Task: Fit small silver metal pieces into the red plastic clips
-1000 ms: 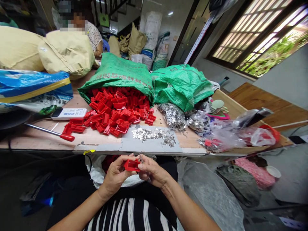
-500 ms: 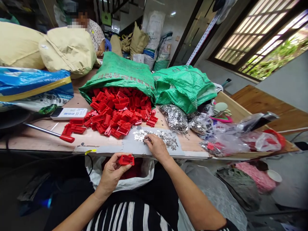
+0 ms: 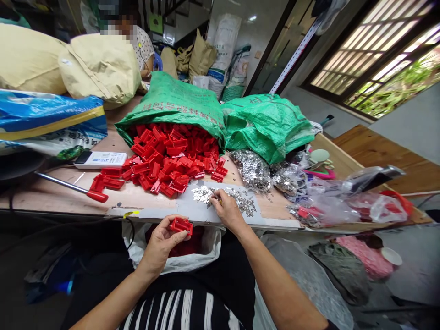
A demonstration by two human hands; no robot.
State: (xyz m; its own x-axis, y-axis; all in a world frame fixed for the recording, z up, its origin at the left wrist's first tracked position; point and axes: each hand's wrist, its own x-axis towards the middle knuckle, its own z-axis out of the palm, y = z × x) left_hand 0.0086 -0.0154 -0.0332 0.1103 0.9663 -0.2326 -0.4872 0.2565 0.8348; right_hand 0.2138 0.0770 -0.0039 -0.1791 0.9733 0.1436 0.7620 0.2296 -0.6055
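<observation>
My left hand (image 3: pixel 160 245) grips a red plastic part (image 3: pixel 181 226) between thumb and fingers, above the open white sack (image 3: pixel 209 256) at the table's front edge. Its hollow side shows. Over the grey sheet (image 3: pixel 185 208), my right hand (image 3: pixel 225 207) has its fingers pinched together at the small silver metal pieces (image 3: pixel 242 199); whatever lies between the fingertips is too small to name. Behind both hands, a heap of red parts (image 3: pixel 161 160) spills from a green woven sack (image 3: pixel 182 98).
Bags of metal pieces (image 3: pixel 252 172) and clear plastic bags (image 3: pixel 330 206) lie to the right. At left are a red-tipped metal lever (image 3: pixel 96 196), a white device (image 3: pixel 103 159) and a blue bag (image 3: pixel 51 121). A person (image 3: pixel 144 50) sits beyond large tan sacks (image 3: pixel 99 68).
The right hand has shifted slightly right over the metal pieces, its fingers drawn closer together. The red part in my left hand is tilted a little differently. The view has moved slightly.
</observation>
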